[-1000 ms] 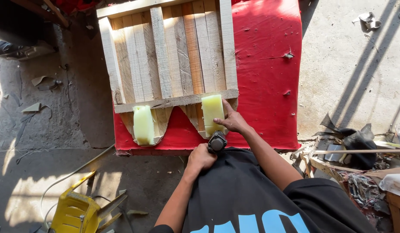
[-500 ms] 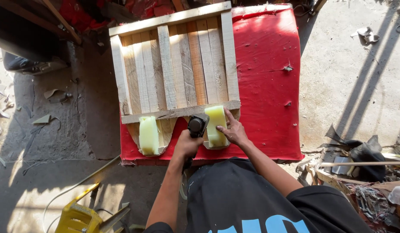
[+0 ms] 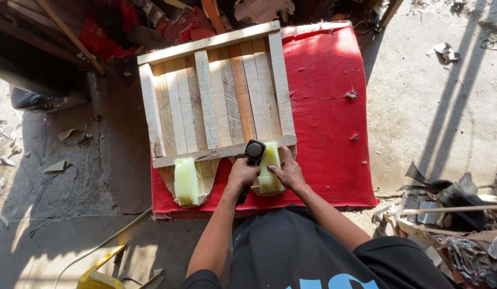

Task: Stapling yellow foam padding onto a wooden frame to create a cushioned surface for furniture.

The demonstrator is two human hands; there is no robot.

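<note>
A slatted wooden frame (image 3: 216, 101) lies on a red padded surface (image 3: 323, 107). Two pale yellow foam blocks sit at its near edge, one on the left (image 3: 186, 181) and one on the right (image 3: 269, 167). My left hand (image 3: 243, 174) grips a black power tool (image 3: 254, 151), its head against the frame's lower crossbar beside the right foam block. My right hand (image 3: 287, 174) presses flat on that right block, fingers spread over its side.
Concrete floor surrounds the red pad. A yellow object (image 3: 98, 273) and a pale hose (image 3: 98, 249) lie at the lower left. Scrap wood and debris (image 3: 452, 208) pile up at the right. Red cloth and wooden poles (image 3: 72, 37) crowd the far left.
My left hand has carried the black tool from near my body up and to the crossbar beside the right foam block. My right hand has stayed on that block.
</note>
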